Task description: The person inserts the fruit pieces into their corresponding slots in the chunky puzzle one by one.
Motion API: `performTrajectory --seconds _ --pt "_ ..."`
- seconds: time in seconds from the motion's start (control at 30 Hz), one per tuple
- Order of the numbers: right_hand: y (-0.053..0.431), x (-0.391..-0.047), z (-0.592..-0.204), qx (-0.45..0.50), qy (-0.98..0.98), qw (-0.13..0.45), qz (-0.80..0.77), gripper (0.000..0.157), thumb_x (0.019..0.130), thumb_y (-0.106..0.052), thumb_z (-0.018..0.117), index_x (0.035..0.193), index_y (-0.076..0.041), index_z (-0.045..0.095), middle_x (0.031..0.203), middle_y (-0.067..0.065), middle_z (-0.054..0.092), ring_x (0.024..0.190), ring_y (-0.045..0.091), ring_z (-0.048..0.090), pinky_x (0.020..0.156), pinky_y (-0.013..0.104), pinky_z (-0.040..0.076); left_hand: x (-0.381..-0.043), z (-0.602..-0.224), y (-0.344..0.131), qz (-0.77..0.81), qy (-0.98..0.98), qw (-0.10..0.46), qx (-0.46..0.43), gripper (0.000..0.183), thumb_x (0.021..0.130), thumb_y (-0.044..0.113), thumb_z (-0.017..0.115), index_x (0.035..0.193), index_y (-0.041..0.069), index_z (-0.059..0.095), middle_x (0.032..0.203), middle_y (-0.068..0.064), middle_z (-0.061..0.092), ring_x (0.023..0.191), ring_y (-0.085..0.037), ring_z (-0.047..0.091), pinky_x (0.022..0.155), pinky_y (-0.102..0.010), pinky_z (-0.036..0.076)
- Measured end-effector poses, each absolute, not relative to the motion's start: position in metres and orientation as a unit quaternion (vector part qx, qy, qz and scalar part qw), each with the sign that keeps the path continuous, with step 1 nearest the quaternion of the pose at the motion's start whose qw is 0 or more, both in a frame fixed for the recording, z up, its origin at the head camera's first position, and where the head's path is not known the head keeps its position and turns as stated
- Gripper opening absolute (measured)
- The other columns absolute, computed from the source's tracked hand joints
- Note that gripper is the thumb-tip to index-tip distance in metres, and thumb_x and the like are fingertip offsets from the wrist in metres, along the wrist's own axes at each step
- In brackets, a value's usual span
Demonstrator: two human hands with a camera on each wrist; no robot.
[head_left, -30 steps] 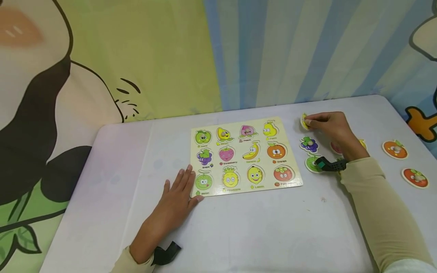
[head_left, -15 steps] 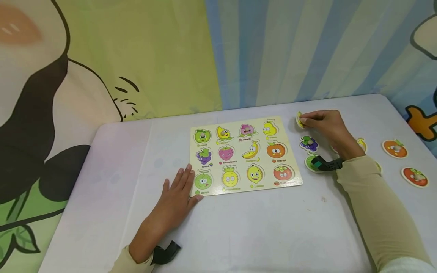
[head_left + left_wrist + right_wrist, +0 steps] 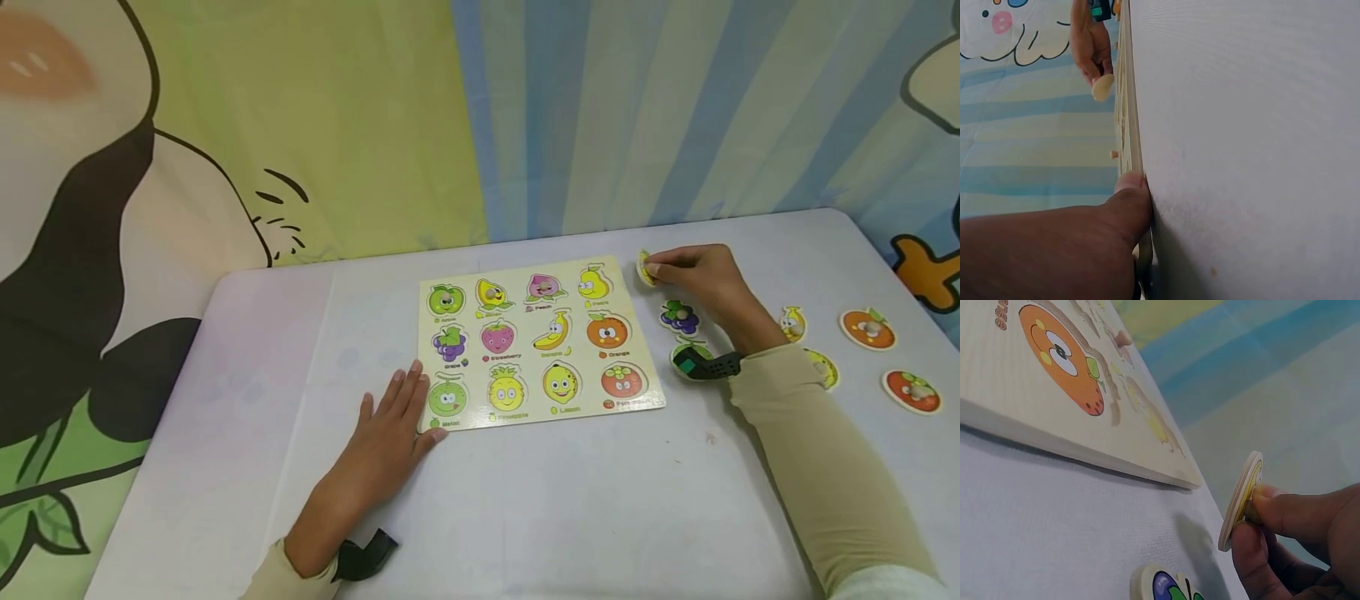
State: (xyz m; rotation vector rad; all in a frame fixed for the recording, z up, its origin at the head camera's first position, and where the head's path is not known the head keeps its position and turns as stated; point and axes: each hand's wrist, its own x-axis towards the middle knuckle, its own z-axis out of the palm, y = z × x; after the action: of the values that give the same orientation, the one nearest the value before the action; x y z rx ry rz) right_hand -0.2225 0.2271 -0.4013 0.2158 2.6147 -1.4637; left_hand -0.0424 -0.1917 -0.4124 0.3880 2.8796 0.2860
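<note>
My right hand (image 3: 705, 279) pinches a yellow fruit puzzle piece (image 3: 1244, 494) by the small knob on its face. The piece is held nearly edge-on above the table, just right of the wooden puzzle board's (image 3: 534, 392) top right corner. The board shows several labelled fruit pictures. Knobs stand on its apple (image 3: 446, 300), yellow fruit beside it and peach (image 3: 545, 287). My left hand (image 3: 382, 450) lies with straight fingers against the board's lower left corner, the thumb (image 3: 1129, 182) at the front edge.
Right of the board lie a grape piece (image 3: 680, 317) and a melon piece (image 3: 686, 350), partly under the right wrist strap. Farther right are banana (image 3: 792, 323), lemon (image 3: 825, 369), orange (image 3: 868, 328) and red fruit (image 3: 911, 391) pieces. A printed cloth backdrop (image 3: 322, 125) stands behind the table.
My right hand has moved left toward the board with the yellow piece, uncovering more of the banana and lemon pieces. The left hand and board have stayed put.
</note>
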Motion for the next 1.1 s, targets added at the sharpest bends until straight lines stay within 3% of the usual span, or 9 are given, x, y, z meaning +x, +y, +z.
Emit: performTrajectory --seconds 0.23,0.57,0.77,1.1 --pt "0.218 -0.222 -0.401 0.077 0.869 0.072 -0.484 0.039 0.092 -0.038 0.068 0.118 -0.009 0.070 0.120 0.010 0.065 0.093 0.019 0.060 0.069 0.026 0.047 -0.043 -0.411 -0.192 0.094 0.980 0.108 0.135 0.079 0.098 0.043 0.055 0.154 0.002 0.018 0.161 -0.012 0.007 0.147 -0.033 0.005 0.109 -0.066 0.013" --pt "0.207 -0.220 -0.398 0.042 0.871 0.077 -0.483 0.040 0.092 -0.037 0.068 0.118 -0.006 0.070 0.113 0.009 0.068 0.096 0.019 0.060 0.083 0.033 0.045 -0.043 -0.413 -0.192 0.100 0.979 0.112 0.136 0.078 0.098 0.044 0.053 0.154 0.002 0.018 0.162 -0.012 0.006 0.147 -0.032 0.003 0.109 -0.065 0.012" --pt "0.199 -0.220 -0.398 0.030 0.871 0.076 -0.484 0.039 0.091 -0.036 0.069 0.115 -0.005 0.070 0.106 0.009 0.070 0.096 0.021 0.060 0.082 0.034 0.044 -0.043 -0.413 -0.192 0.099 0.980 0.111 0.135 0.079 0.098 0.044 0.054 0.155 0.002 0.018 0.162 -0.011 0.006 0.147 -0.032 0.004 0.109 -0.065 0.012" --pt "0.186 -0.219 -0.400 0.010 0.870 0.091 -0.485 0.037 0.092 -0.032 0.069 0.114 -0.002 0.071 0.114 0.013 0.066 0.098 0.021 0.054 0.076 0.031 0.044 -0.043 -0.412 -0.191 0.095 0.980 0.111 0.134 0.079 0.098 0.044 0.054 0.154 0.001 0.018 0.162 -0.012 0.006 0.147 -0.032 0.004 0.109 -0.065 0.012"
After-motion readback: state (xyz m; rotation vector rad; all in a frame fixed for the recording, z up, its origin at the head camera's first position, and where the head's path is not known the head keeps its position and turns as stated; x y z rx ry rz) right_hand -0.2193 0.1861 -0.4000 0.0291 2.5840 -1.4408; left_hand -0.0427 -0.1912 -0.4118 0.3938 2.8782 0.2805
